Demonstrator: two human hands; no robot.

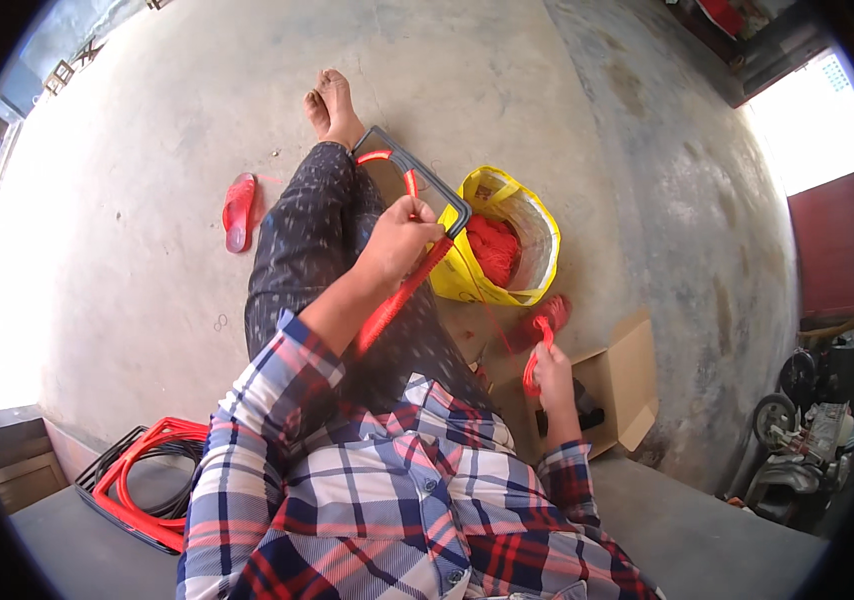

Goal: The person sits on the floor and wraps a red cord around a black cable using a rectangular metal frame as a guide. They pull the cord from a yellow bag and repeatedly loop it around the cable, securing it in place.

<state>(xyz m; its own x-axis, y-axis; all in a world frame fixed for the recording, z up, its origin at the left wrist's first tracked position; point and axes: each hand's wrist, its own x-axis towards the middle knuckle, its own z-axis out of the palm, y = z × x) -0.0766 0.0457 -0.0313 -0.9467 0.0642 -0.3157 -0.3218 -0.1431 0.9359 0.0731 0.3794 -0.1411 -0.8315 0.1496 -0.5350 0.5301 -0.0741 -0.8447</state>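
Note:
My left hand is closed on one side of a dark grey bent frame, which rests over my legs. Red cord wrapping covers the side of the frame that runs from this hand toward my lap. At the far end a curved red and pale strip lies inside the frame. Out to the right, my right hand is closed around a small bundle of red cord. A thin red strand runs between the bundle and the frame. My left fingertips are partly hidden.
A yellow bag holding red cord stands right of my legs. Behind my right hand is an open cardboard box. Red slippers lie on the floor. Red and black frames are stacked at my left; a motorbike stands far right.

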